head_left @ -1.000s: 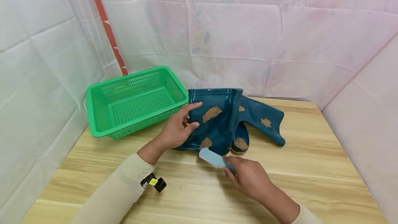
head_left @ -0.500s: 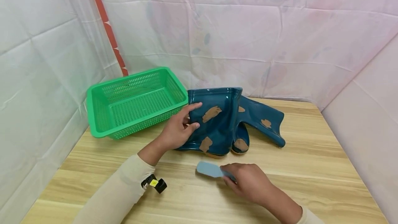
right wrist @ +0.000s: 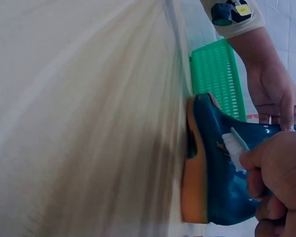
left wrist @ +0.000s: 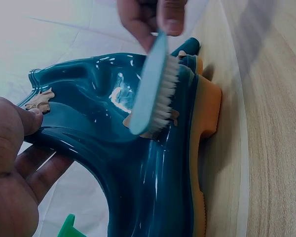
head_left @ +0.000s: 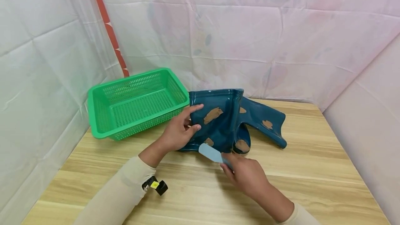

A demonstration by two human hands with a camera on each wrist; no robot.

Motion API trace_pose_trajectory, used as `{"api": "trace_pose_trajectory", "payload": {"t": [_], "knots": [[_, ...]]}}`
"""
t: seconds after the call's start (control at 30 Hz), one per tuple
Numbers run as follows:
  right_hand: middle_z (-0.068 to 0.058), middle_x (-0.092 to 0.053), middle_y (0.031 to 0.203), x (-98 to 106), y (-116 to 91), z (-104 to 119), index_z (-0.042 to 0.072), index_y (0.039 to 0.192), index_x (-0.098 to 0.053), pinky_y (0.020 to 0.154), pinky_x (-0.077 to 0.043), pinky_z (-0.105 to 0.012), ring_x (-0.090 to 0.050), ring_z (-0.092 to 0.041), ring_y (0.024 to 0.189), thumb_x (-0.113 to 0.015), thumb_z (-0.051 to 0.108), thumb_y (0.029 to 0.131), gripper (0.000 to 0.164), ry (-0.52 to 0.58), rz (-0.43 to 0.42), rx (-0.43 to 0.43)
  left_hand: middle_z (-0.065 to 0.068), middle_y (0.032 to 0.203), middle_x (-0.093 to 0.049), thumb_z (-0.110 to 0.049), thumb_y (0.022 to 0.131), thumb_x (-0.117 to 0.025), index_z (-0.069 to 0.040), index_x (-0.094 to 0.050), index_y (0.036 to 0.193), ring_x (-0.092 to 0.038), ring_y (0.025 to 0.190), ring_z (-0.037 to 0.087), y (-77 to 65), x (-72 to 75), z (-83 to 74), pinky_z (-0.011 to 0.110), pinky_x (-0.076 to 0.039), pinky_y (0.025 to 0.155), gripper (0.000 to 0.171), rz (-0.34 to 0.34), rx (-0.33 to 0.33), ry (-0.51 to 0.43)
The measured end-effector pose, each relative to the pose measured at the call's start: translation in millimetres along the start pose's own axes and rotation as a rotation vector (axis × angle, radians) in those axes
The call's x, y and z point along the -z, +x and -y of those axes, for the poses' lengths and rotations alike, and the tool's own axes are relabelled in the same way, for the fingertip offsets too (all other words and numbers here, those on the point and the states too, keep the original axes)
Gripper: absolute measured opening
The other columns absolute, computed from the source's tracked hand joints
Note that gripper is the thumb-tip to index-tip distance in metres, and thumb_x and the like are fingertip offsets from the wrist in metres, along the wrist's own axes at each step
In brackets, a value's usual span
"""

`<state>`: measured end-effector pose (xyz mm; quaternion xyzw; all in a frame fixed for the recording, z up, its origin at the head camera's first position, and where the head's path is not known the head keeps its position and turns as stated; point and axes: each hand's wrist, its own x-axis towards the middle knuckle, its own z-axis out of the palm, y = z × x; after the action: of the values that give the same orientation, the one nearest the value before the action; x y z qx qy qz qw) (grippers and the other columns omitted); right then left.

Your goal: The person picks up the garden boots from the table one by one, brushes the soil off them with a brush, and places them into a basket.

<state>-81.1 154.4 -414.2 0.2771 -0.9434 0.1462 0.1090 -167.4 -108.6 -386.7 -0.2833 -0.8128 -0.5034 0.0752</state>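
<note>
A dark blue rubber boot (head_left: 223,131) with an orange sole (left wrist: 209,106) stands on the table, brown mud-like patches on its side. My left hand (head_left: 176,131) grips its shaft, thumb on the near side and fingers behind. The handle of a light blue scrub brush (head_left: 210,152) is pinched in my right hand (head_left: 248,174). In the left wrist view the brush's white bristles (left wrist: 167,94) lie over a brown patch low on the boot, near the heel. A higher patch (head_left: 213,115) shows beside my left fingers. Behind, a second blue boot (head_left: 272,110) lies tipped over, also patched with brown.
A green plastic basket (head_left: 137,126) stands at the back left, close beside the gripped boot. Pale cloth walls (head_left: 234,34) close off the back and both sides of the wooden table (head_left: 312,169). A black strap device (head_left: 159,186) sits on the left sleeve.
The brush drew back toward the near edge, off the boot, half a second ago; now it is up against the lower patch again. My left hand and both boots stay put.
</note>
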Motion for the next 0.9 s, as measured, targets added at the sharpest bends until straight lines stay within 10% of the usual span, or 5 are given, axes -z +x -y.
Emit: {"api": "trace_pose_trajectory", "payload": {"t": [0.43,0.67,0.9], "knots": [[-0.004,-0.076,0.108,1.6,-7.4,-1.8,0.009,0.120,-0.073,0.063,-0.055,-0.031,-0.070,-0.012,0.081,-0.075,0.026,0.096,0.029,0.068,0.111,0.033,0.002,0.134,-0.053,-0.005,0.099,-0.068,-0.027,-0.046,0.155,-0.040,0.054,0.016,0.2,1.0,-0.9,0.030,-0.040,0.053,0.064,-0.006,0.007,0.011],[-0.001,-0.076,0.106,3.5,-9.4,-2.2,0.011,0.117,-0.074,0.066,-0.055,-0.030,-0.067,-0.008,0.081,-0.075,0.027,0.095,0.027,0.109,0.142,0.023,0.005,0.072,-0.042,-0.005,0.100,-0.067,-0.024,-0.045,0.155,-0.036,0.051,0.016,-1.0,1.3,1.1,0.030,-0.036,0.051,0.063,-0.005,-0.010,0.000],[0.001,-0.076,0.107,7.3,-9.1,0.1,0.011,0.120,-0.074,0.069,-0.056,-0.030,-0.068,-0.006,0.084,-0.073,0.028,0.097,0.028,0.137,0.177,0.047,0.002,0.074,-0.039,-0.008,0.100,-0.068,-0.022,-0.044,0.156,-0.035,0.052,0.015,-0.4,1.4,1.6,0.030,-0.037,0.053,0.062,-0.004,-0.019,0.005]]}}
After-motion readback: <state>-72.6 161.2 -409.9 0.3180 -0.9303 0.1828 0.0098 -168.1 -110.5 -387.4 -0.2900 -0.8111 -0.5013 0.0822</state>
